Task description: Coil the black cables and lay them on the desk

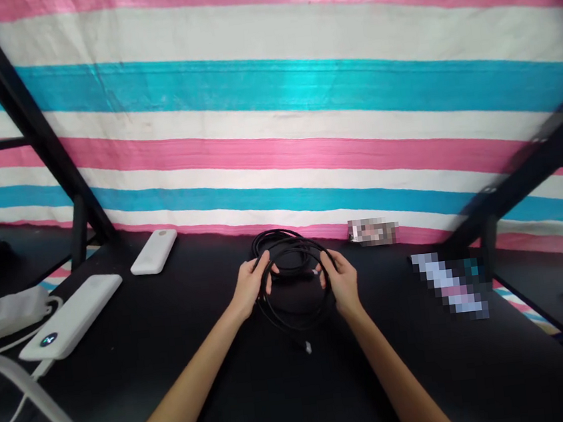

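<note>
Between my two hands is a black cable (294, 327) wound into a loose coil of several loops. My left hand (255, 284) grips the coil's left side, thumb on top. On the right side, my right hand (339, 279) is closed around the same loops. A silver plug (308, 347) hangs at the near end of the cable, below the coil. Behind the held loops, more black cable loops (278, 233) show near the back of the table; I cannot tell whether they belong to the same cable.
On the black table (220, 392), a white power bank (76, 316) with a lit display has a white cable plugged in. A second white power bank (154, 252) lies further back. White chargers (13, 313) stand far left. Blurred items lie right. A striped sheet (274, 144) hangs behind.
</note>
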`<state>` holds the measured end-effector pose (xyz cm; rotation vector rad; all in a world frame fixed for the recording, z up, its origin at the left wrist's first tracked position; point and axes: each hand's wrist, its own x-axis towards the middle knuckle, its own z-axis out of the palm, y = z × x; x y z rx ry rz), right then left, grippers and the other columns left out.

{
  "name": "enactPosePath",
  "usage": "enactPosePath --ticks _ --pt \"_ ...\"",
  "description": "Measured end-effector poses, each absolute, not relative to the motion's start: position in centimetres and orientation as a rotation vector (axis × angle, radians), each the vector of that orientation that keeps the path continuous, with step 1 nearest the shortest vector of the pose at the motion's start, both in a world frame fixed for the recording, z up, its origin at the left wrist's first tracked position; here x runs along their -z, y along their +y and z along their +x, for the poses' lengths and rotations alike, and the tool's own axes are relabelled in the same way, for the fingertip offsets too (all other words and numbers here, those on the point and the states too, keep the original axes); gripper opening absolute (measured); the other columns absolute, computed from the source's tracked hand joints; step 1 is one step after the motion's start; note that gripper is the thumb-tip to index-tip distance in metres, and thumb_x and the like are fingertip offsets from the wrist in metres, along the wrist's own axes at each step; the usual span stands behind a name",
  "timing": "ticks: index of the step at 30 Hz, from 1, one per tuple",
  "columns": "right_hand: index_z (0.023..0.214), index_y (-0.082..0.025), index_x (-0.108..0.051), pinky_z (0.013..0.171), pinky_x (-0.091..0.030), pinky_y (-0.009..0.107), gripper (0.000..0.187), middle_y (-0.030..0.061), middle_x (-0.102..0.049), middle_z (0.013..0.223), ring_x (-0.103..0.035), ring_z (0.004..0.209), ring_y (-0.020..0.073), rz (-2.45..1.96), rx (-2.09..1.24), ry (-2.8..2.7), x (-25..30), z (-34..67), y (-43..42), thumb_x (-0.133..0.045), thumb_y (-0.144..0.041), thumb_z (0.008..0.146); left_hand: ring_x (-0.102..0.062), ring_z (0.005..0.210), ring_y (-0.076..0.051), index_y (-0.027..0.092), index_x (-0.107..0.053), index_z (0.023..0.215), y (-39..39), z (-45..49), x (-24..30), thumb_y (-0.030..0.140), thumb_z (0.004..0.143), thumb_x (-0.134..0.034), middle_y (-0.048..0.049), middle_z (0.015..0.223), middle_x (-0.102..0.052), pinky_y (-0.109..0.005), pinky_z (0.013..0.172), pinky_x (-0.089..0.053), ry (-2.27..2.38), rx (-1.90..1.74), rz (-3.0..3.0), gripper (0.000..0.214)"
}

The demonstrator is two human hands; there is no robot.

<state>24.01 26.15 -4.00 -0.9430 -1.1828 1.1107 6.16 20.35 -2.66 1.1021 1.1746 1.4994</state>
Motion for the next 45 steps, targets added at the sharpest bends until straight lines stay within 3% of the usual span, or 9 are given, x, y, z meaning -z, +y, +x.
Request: enactPosePath --ticks 3,9,17,23,27,32,39,45 --pt "0.083 -0.017 -0.062 0.033 -0.03 0.019 0.031 -0.0051 -0.053 0.054 -0.039 0.035 0.0055 -0.874 -1.396 -1.102 3.6 24.1 26.2 -0.07 -0.043 0.067 -0.035 0.032 -0.006 0.015 -0.059 0.062 20.5 5.9 2.7 0.055 0.08 -0.05 0.0054 0.032 -0.039 -0.018 0.04 -0.028 1.22 -1.614 1.005 0.045" --pt "0.08 -0.018 -0.066 0.046 -0.046 0.025 0.034 -0.0028 -0.052 0.057 -0.045 0.044 0.0099 -0.796 -1.808 -1.004 2.3 24.1 25.4 -0.061 -0.05 0.071 -0.034 0.034 -0.005 0.016 -0.05 0.059 20.8 5.3 2.4 0.058 0.075 -0.055 0.0072 0.035 -0.035 -0.018 0.038 -0.025 1.103 -1.777 0.684 0.045" --pt "0.084 -0.021 -0.061 0.062 -0.051 0.032 0.037 -0.0038 -0.052 0.057 -0.053 0.051 0.0127 -0.713 -1.883 -1.123 2.8 23.6 24.9 -0.06 -0.056 0.072 -0.024 0.032 -0.004 0.019 -0.039 0.056 20.7 4.9 1.5 0.053 0.077 -0.055 0.0085 0.036 -0.026 -0.019 0.033 -0.016 0.806 -1.77 0.489 0.043" --pt "0.077 -0.021 -0.052 0.053 -0.053 0.029 0.035 -0.0072 -0.048 0.055 -0.047 0.044 0.0091 -0.686 -1.931 -1.082 2.6 23.2 24.2 -0.068 -0.051 0.069 -0.03 0.03 -0.006 0.017 -0.05 0.059 20.6 4.3 1.6 0.06 0.079 -0.048 0.0058 0.032 -0.034 -0.019 0.033 -0.018 1.039 -1.776 0.635 0.047" --pt "0.075 -0.022 -0.048 0.043 -0.051 0.024 0.04 -0.0091 -0.046 0.056 -0.04 0.039 0.0062 -0.731 -1.894 -1.063 2.1 23.3 24.1 -0.069 -0.054 0.065 -0.039 0.033 -0.007 0.013 -0.06 0.065 20.6 3.6 1.6 0.059 0.08 -0.047 0.0008 0.039 -0.049 -0.019 0.035 -0.024 1.341 -1.84 0.841 0.05" --pt "0.074 -0.023 -0.046 0.025 -0.035 0.016 0.047 -0.0101 -0.042 0.052 -0.034 0.034 0.0054 -0.761 -1.865 -1.039 2.1 23.6 24.6 -0.068 -0.062 0.06 -0.041 0.034 -0.006 0.013 -0.062 0.07 20.4 2.8 1.2 0.053 0.084 -0.045 -0.0007 0.051 -0.056 -0.019 0.036 -0.026 1.424 -1.956 1.02 0.045" --pt "0.099 -0.018 -0.055 0.028 -0.034 0.016 0.049 -0.0077 -0.051 0.056 -0.042 0.032 0.0047 -0.965 -1.619 -1.293 3.5 23.5 25.2 -0.063 -0.056 0.07 -0.04 0.035 -0.007 0.016 -0.059 0.07 20.6 2.3 1.5 0.05 0.083 -0.048 0.0028 0.047 -0.052 -0.019 0.038 -0.028 1.519 -1.963 1.09 0.038" --pt "0.108 -0.015 -0.055 0.025 -0.015 0.014 0.055 -0.0066 -0.053 0.052 -0.022 0.025 0.0004 -0.938 -1.558 -1.428 4.4 23.1 25.3 -0.052 -0.059 0.075 -0.053 0.048 -0.011 0.019 -0.065 0.067 21.0 3.5 2.5 0.047 0.076 -0.055 -0.0003 0.059 -0.063 -0.022 0.047 -0.035 1.724 -1.612 1.409 0.032"
